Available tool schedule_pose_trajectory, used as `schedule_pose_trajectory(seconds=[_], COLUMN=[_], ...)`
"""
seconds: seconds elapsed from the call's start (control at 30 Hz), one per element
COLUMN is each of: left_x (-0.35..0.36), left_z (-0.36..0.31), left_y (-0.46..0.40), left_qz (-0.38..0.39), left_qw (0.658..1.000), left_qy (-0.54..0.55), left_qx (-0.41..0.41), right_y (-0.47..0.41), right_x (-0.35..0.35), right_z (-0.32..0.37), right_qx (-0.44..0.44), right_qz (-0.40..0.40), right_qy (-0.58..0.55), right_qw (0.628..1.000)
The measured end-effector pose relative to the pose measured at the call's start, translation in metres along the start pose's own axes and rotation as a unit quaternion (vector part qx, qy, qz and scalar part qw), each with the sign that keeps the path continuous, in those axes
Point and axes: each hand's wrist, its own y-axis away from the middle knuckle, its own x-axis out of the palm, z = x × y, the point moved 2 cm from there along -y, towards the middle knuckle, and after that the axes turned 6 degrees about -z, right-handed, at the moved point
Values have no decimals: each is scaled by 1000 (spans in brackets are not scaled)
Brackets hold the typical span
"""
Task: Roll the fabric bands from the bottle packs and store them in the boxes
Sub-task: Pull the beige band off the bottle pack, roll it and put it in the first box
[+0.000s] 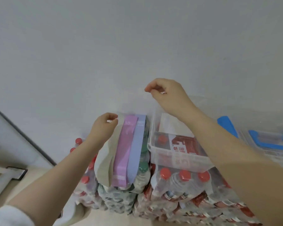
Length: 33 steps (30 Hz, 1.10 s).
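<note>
Left hand (103,126): fingers curled, far end of the beige band (107,162) apparently pinched. Right hand (166,93): fingertips drawn together above the clear box (176,158), nothing held. Purple band (123,154) and blue band (136,150) lie alongside on the bottle pack (121,198). Step judged: lifting for rolling. Wall (137,46) close behind; room is left toward the body.

Bands (121,154): matt woven cloth, in beige, lilac and pale blue. Bottle packs (183,190): glossy, crinkled clear plastic film over smooth plastic caps (red, some green). Box (178,158): clear hard plastic, slightly frosted; wall (104,46) behind is matt, smooth.
</note>
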Motion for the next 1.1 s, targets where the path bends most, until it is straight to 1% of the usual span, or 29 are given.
schedule_pose_trajectory(seconds=[0.07,0.2,0.3,0.37,0.43,0.5,0.57,0.6,0.63,0.73,0.8,0.83,0.9,0.93,0.97,1.0,1.03,1.07,1.1], left_x=[-18,-37,-32,-24,-17,-11,-6,-4,-3,-11,-24,-30,-39,-43,-46,-49,-51,-54,-58], left_z=[19,50,65,71,72,72,71,70,68,57,46,41,36,35,33,32,31,28,26], left_y=[-10,-31,-45,-51,-55,-60,-64,-65,-64,-58,-53,-51,-46,-43,-39,-35,-31,-26,-21], left_qz=[3,55,123,164,189,197,189,185,186,204,216,222,238,251,267,285,301,312,317], left_qw=[999,996,988,980,976,972,969,971,975,978,969,964,957,952,946,939,933,929,927], left_qy=[-31,-53,-44,-42,-64,-117,-155,-150,-123,39,120,140,159,166,174,182,186,186,183], left_qx=[-11,-41,-86,-103,-90,-54,-34,-28,-24,4,27,39,56,59,59,59,62,71,82], right_y=[2,2,-3,-8,-8,-2,5,8,11,13,11,10,9,11,13,15,15,15,14], right_x=[25,85,136,162,177,185,189,189,190,189,189,188,186,183,180,178,177,175,173], right_z=[21,41,27,5,-16,-31,-39,-42,-45,-48,-47,-44,-37,-32,-25,-19,-15,-10,-7], right_qx=[9,52,106,167,235,295,322,324,321,344,386,422,507,529,534,525,514,501,482], right_qz=[36,89,109,117,116,90,54,38,21,-57,-110,-118,-76,-41,-4,23,32,23,-5], right_qy=[-24,-9,51,107,129,109,89,80,66,-16,-122,-185,-308,-360,-399,-426,-445,-445,-446], right_qw=[999,995,987,973,956,945,941,942,944,937,908,880,801,767,745,736,733,741,754])
